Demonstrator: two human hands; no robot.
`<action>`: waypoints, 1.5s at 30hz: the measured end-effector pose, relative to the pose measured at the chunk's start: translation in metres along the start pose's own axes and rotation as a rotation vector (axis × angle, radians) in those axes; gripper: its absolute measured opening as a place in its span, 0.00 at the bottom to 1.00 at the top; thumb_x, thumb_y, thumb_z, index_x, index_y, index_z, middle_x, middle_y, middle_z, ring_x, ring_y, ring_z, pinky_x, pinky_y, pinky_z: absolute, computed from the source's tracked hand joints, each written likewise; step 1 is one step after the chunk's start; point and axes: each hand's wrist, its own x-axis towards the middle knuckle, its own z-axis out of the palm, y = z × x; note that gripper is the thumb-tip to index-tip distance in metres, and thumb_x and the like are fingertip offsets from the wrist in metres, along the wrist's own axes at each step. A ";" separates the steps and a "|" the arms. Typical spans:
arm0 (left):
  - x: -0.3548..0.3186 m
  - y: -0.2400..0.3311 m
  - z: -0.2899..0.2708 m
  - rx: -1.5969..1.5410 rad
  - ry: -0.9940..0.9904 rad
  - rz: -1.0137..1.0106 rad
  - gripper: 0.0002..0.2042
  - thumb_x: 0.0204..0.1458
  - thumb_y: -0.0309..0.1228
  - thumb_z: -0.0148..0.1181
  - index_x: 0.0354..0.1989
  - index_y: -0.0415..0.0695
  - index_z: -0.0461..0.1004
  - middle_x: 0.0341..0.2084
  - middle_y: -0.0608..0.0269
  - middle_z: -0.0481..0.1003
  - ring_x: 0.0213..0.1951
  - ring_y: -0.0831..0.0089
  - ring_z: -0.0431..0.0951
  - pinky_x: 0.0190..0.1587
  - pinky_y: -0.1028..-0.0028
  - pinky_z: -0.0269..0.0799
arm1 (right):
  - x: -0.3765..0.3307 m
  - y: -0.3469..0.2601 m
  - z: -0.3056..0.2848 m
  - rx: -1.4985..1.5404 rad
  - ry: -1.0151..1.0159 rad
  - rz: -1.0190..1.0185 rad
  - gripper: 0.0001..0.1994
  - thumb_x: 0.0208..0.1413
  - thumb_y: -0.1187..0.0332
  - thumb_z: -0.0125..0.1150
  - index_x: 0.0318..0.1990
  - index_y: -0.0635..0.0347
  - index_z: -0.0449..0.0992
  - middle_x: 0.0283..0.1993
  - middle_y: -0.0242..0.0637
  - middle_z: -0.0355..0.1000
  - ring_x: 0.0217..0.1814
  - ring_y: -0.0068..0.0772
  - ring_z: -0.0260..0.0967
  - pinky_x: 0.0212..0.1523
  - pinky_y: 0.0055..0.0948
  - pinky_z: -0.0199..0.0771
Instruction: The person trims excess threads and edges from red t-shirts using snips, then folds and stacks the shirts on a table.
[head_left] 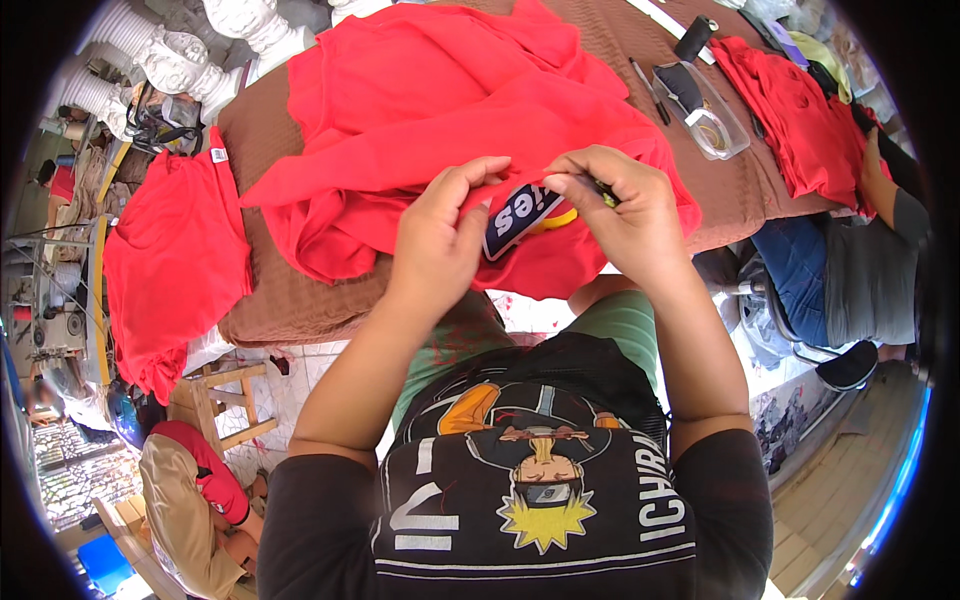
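Note:
A large red garment [430, 90] lies bunched over the near edge of the table. Its lower part hangs toward my lap and carries a dark blue and yellow print with white letters [522, 218]. My left hand [445, 228] is closed, pinching the red cloth to the left of the print. Just across from it, my right hand [630, 215] pinches the cloth at the print's upper right. A small dark tool with a yellow-green part [606, 194] shows among the right fingers; its kind is mostly hidden.
The table has a brown cloth cover [270, 110]. More red garments lie at the left [175, 260] and right [800, 120]. A clear plastic tray [718, 135], a pen [650, 92] and a black thread spool [696, 38] sit at the far right. Other people sit nearby at both sides.

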 end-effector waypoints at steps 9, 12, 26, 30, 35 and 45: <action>-0.001 0.025 -0.033 -0.603 -0.288 -0.492 0.10 0.56 0.26 0.56 0.44 0.34 0.74 0.37 0.64 0.77 0.39 0.82 0.75 0.44 0.81 0.70 | -0.009 0.000 -0.006 0.262 -0.143 0.238 0.06 0.55 0.72 0.60 0.35 0.66 0.75 0.29 0.30 0.73 0.34 0.16 0.66 0.40 0.20 0.68; -0.003 0.026 -0.033 -0.566 -0.270 -0.461 0.10 0.56 0.27 0.57 0.43 0.34 0.75 0.36 0.64 0.77 0.38 0.83 0.74 0.43 0.82 0.70 | -0.008 -0.007 -0.007 0.180 -0.205 0.189 0.05 0.54 0.74 0.61 0.37 0.66 0.75 0.32 0.29 0.71 0.35 0.16 0.65 0.39 0.19 0.66; -0.002 0.034 -0.031 -0.331 -0.364 -0.221 0.06 0.55 0.24 0.55 0.39 0.37 0.75 0.34 0.67 0.73 0.40 0.81 0.71 0.46 0.80 0.64 | 0.000 -0.014 -0.033 0.212 -0.400 -0.147 0.09 0.50 0.76 0.61 0.40 0.66 0.75 0.36 0.36 0.69 0.39 0.28 0.68 0.41 0.25 0.68; -0.003 0.030 -0.031 -0.301 -0.359 -0.198 0.08 0.55 0.26 0.57 0.40 0.37 0.76 0.33 0.67 0.75 0.38 0.82 0.72 0.44 0.80 0.66 | 0.003 -0.012 -0.029 0.203 -0.402 -0.186 0.09 0.48 0.75 0.63 0.38 0.66 0.76 0.35 0.38 0.69 0.39 0.32 0.67 0.41 0.27 0.66; -0.002 0.031 -0.030 -0.312 -0.357 -0.201 0.08 0.55 0.27 0.57 0.40 0.37 0.75 0.32 0.67 0.74 0.38 0.82 0.72 0.43 0.81 0.66 | 0.004 -0.013 -0.029 0.178 -0.411 -0.193 0.09 0.48 0.76 0.63 0.38 0.66 0.76 0.34 0.38 0.69 0.39 0.32 0.67 0.40 0.27 0.66; -0.005 0.026 -0.024 -0.435 -0.327 -0.342 0.08 0.57 0.28 0.56 0.41 0.38 0.75 0.33 0.69 0.76 0.38 0.83 0.72 0.44 0.80 0.67 | 0.000 -0.006 -0.029 0.216 -0.357 -0.177 0.07 0.51 0.77 0.60 0.39 0.67 0.76 0.37 0.37 0.69 0.37 0.26 0.67 0.38 0.22 0.67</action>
